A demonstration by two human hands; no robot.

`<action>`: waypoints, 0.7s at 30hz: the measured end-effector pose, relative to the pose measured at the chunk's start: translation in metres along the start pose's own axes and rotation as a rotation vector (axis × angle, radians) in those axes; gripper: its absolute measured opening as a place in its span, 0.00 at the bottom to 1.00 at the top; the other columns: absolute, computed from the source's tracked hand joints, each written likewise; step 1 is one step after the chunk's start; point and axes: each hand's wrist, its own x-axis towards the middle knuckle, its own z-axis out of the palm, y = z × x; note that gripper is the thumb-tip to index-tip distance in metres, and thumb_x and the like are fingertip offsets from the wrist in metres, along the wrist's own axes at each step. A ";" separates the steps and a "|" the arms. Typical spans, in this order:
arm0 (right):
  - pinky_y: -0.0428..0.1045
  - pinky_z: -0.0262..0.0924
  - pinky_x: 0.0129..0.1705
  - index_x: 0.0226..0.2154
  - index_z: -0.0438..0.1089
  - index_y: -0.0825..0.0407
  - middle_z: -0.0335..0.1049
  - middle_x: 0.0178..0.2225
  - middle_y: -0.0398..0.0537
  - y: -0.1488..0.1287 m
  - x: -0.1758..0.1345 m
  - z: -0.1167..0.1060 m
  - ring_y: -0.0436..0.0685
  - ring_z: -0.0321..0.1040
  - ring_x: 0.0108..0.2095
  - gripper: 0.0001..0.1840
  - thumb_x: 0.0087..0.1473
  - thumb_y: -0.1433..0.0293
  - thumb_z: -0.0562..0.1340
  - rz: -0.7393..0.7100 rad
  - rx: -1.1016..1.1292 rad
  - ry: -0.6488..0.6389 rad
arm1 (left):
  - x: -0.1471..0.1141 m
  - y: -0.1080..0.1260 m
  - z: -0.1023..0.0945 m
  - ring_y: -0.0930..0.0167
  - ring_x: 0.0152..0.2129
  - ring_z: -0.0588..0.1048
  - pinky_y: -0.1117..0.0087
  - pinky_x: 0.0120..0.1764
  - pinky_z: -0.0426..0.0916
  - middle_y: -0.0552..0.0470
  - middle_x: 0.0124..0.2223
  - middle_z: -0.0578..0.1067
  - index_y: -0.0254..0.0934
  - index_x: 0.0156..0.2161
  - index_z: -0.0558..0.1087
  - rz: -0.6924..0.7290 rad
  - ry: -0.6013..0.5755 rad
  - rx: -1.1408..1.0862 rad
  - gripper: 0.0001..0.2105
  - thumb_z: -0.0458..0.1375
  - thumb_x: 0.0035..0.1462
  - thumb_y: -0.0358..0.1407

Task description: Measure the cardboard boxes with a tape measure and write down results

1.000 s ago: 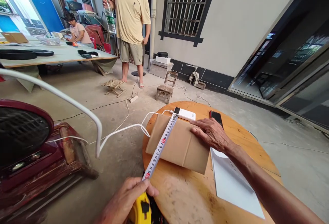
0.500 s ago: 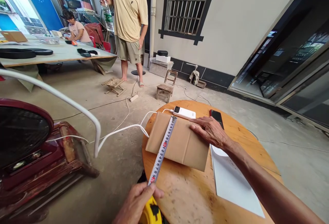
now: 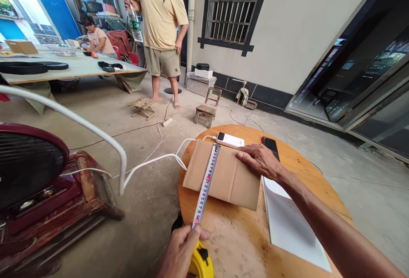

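My left hand [image 3: 183, 246] is closed around a yellow tape measure [image 3: 204, 261], its thumb pressing on the blade near the case. The pulled-out blade [image 3: 204, 193] slants across a brown piece of cardboard [image 3: 220, 176], its metal end tip at the cardboard's far edge. My right hand [image 3: 263, 161] grips the cardboard at its far right, thumb on top and the fingertips partly hidden beyond the edge. The cardboard has a crease down its right part and is tilted over a round wooden table [image 3: 236, 239].
On the table are a white power bank [image 3: 230, 139] with a white cable, a dark phone [image 3: 270, 147] and white paper sheets [image 3: 294, 231]. A red fan [image 3: 32, 171] stands at left. Beyond are a small wooden chair [image 3: 207, 110], a folding stool [image 3: 143, 105] and two people.
My left hand has shifted slightly right with the tape case, and the blade now slants a little less. My right hand stays on the cardboard. The standing person's lowered hand has risen to the hip.
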 end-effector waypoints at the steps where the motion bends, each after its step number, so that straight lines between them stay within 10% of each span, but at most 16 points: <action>1: 0.49 0.59 0.36 0.43 0.75 0.49 0.77 0.38 0.50 0.001 0.001 0.000 0.60 0.71 0.38 0.26 0.63 0.54 0.46 0.007 0.012 -0.003 | 0.000 0.002 0.002 0.60 0.39 0.76 0.67 0.41 0.67 0.44 0.40 0.80 0.36 0.32 0.79 0.007 0.016 -0.004 0.19 0.52 0.53 0.48; 21: 0.49 0.54 0.31 0.29 0.72 0.51 0.74 0.30 0.47 0.011 0.005 0.001 0.55 0.67 0.29 0.28 0.63 0.53 0.46 0.069 0.074 -0.031 | 0.006 0.007 0.011 0.61 0.33 0.76 0.67 0.36 0.69 0.43 0.34 0.81 0.33 0.31 0.80 -0.009 -0.029 -0.021 0.20 0.52 0.52 0.47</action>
